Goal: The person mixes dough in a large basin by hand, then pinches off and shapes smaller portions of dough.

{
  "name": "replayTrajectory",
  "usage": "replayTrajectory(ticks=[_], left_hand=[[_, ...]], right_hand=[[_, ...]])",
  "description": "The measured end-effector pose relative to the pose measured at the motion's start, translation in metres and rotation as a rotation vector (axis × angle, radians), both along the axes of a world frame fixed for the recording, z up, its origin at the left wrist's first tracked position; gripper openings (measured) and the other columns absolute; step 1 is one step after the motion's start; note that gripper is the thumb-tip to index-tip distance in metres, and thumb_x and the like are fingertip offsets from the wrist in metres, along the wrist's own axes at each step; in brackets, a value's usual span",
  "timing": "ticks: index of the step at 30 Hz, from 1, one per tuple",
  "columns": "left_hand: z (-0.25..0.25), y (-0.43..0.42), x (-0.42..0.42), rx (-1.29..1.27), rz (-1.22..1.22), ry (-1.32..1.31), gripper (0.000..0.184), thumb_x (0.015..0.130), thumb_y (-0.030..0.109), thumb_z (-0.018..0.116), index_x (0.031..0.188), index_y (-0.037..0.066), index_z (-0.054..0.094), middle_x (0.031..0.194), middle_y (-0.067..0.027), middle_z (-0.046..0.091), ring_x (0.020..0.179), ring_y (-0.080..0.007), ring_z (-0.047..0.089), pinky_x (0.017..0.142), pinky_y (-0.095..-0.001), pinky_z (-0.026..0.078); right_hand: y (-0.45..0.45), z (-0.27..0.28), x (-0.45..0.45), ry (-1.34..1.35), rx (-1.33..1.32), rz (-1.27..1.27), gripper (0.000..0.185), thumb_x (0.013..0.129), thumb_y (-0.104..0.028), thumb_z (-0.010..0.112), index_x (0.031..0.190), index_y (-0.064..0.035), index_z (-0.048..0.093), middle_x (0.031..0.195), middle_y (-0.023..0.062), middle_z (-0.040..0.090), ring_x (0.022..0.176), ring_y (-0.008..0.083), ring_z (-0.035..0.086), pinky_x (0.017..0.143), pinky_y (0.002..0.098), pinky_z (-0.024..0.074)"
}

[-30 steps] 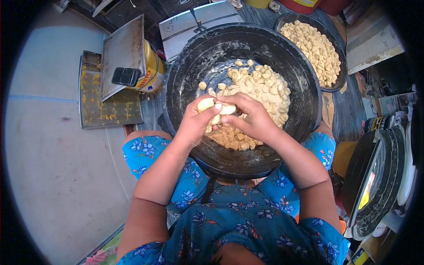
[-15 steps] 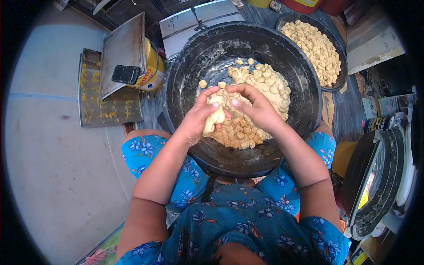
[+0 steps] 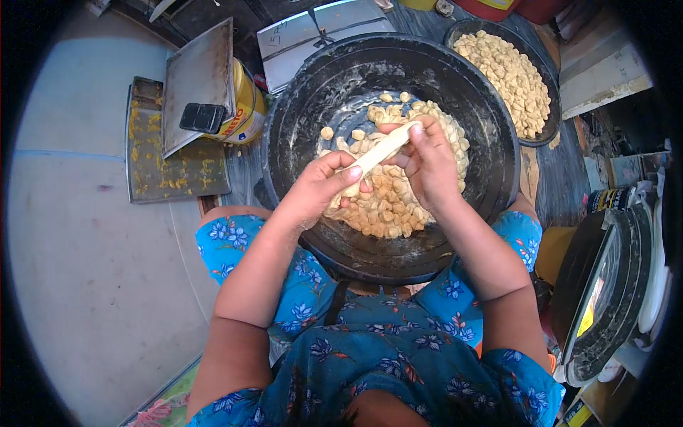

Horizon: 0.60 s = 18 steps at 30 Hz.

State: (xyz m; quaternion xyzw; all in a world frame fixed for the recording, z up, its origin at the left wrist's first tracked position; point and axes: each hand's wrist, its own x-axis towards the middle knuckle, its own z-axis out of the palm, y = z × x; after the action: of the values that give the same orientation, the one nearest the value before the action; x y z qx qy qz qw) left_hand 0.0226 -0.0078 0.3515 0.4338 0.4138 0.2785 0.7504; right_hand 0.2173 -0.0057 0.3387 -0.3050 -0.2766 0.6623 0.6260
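A pale strip of dough [image 3: 384, 151] is stretched between my two hands above a large black tub [image 3: 388, 267]. My left hand [image 3: 320, 186] is closed around its lower left end, with the thumb on top. The upper right end is pinched between the thumb and fingers of my right hand [image 3: 430, 160]. Under the hands lies a heap of small round dough pieces [image 3: 388, 210] in the tub. A few loose pieces [image 3: 326, 133] sit apart on the tub's floor at the left of the heap.
A smaller black basin [image 3: 553, 107] full of similar pieces [image 3: 505, 78] stands at the upper right. On the left are a stained tray [image 3: 178, 167], a yellow bucket [image 3: 245, 117] under a metal sheet [image 3: 199, 78], and a black phone [image 3: 202, 119]. A tied white box [image 3: 313, 39] is behind.
My right hand has moved up and away from my left hand, drawing the dough from a bunched lump into a long strip. My left hand has kept its hold.
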Motion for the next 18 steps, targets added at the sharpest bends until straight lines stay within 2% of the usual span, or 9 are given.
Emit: replayTrajectory(ticks=[3, 4, 6, 9, 12, 13, 16, 17, 18], left_hand=[[-0.01, 0.001, -0.007, -0.058, 0.042, -0.018, 0.023, 0.088, 0.021, 0.058, 0.105, 0.006, 0.052, 0.085, -0.0076, 0.063, 0.067, -0.0094, 0.055, 0.052, -0.0199, 0.043], [-0.012, 0.002, -0.009, -0.086, 0.064, -0.028, 0.023, 0.087, 0.019, 0.057, 0.106, 0.006, 0.052, 0.086, -0.0083, 0.063, 0.068, -0.0106, 0.056, 0.052, -0.0208, 0.044], [-0.011, 0.005, -0.014, -0.182, 0.093, -0.238, 0.029, 0.082, 0.012, 0.056, 0.11, 0.006, 0.05, 0.095, -0.0118, 0.061, 0.074, -0.0154, 0.058, 0.055, -0.0247, 0.046], [-0.012, 0.005, -0.013, -0.212, 0.168, -0.44, 0.042, 0.075, 0.006, 0.053, 0.116, 0.007, 0.047, 0.108, -0.016, 0.056, 0.084, -0.0222, 0.059, 0.061, -0.0297, 0.048], [-0.017, 0.004, -0.011, -0.155, 0.206, -0.491, 0.051, 0.072, 0.002, 0.052, 0.121, 0.007, 0.044, 0.116, -0.0176, 0.052, 0.097, -0.0279, 0.057, 0.072, -0.0342, 0.05], [-0.018, 0.004, -0.01, -0.131, 0.211, -0.492, 0.053, 0.071, 0.001, 0.052, 0.123, 0.007, 0.043, 0.118, -0.0177, 0.051, 0.101, -0.0297, 0.056, 0.077, -0.0357, 0.05], [-0.011, -0.001, 0.001, -0.1, 0.272, -0.568, 0.053, 0.073, -0.005, 0.054, 0.123, 0.008, 0.043, 0.118, -0.0174, 0.051, 0.108, -0.0329, 0.055, 0.09, -0.0424, 0.048], [-0.009, -0.001, 0.003, -0.056, 0.302, -0.564, 0.052, 0.074, -0.006, 0.054, 0.123, 0.008, 0.043, 0.118, -0.0169, 0.051, 0.11, -0.0334, 0.054, 0.092, -0.0441, 0.047], [-0.007, -0.001, 0.005, -0.013, 0.332, -0.559, 0.051, 0.075, -0.007, 0.054, 0.122, 0.008, 0.044, 0.119, -0.0164, 0.051, 0.111, -0.0338, 0.053, 0.095, -0.0458, 0.046]], right_hand=[[0.007, 0.001, 0.018, 0.035, -0.015, -0.113, 0.018, 0.098, -0.017, 0.038, 0.117, -0.0143, 0.037, 0.095, 0.0123, 0.057, 0.082, 0.0206, 0.06, 0.075, 0.0381, 0.0538], [0.011, 0.004, 0.02, -0.048, -0.067, -0.21, 0.018, 0.098, -0.013, 0.036, 0.115, -0.0115, 0.042, 0.094, 0.0115, 0.057, 0.083, 0.0195, 0.058, 0.074, 0.0382, 0.0542], [0.014, 0.001, 0.029, -0.073, -0.084, -0.113, 0.019, 0.096, -0.011, 0.037, 0.109, -0.0068, 0.05, 0.094, 0.0098, 0.057, 0.087, 0.0196, 0.057, 0.078, 0.0404, 0.0528], [0.013, -0.015, 0.033, 0.049, -0.067, 0.159, 0.022, 0.093, -0.017, 0.046, 0.108, -0.0029, 0.054, 0.112, 0.0116, 0.056, 0.104, 0.0228, 0.053, 0.093, 0.0433, 0.0454], [0.008, -0.005, 0.027, -0.132, -0.153, 0.344, 0.033, 0.091, -0.027, 0.051, 0.111, -0.0019, 0.055, 0.123, 0.0126, 0.052, 0.115, 0.0265, 0.047, 0.103, 0.0439, 0.0342], [0.008, -0.008, 0.025, -0.316, -0.069, 0.44, 0.045, 0.087, -0.025, 0.06, 0.122, -0.0016, 0.047, 0.132, 0.0168, 0.046, 0.118, 0.0267, 0.044, 0.104, 0.0412, 0.03], [-0.012, -0.022, -0.01, -0.759, 0.243, 0.304, 0.065, 0.08, -0.018, 0.069, 0.133, -0.002, 0.034, 0.133, 0.0177, 0.043, 0.119, 0.0246, 0.043, 0.1, 0.0398, 0.0333], [-0.018, -0.02, -0.016, -0.757, 0.209, 0.4, 0.074, 0.077, -0.008, 0.071, 0.135, -0.0026, 0.026, 0.13, 0.0146, 0.044, 0.117, 0.0221, 0.045, 0.097, 0.0381, 0.0369], [-0.02, -0.021, -0.02, -0.675, 0.169, 0.479, 0.07, 0.078, -0.007, 0.07, 0.133, -0.0012, 0.028, 0.124, 0.0145, 0.048, 0.113, 0.0224, 0.048, 0.097, 0.0373, 0.0382]])
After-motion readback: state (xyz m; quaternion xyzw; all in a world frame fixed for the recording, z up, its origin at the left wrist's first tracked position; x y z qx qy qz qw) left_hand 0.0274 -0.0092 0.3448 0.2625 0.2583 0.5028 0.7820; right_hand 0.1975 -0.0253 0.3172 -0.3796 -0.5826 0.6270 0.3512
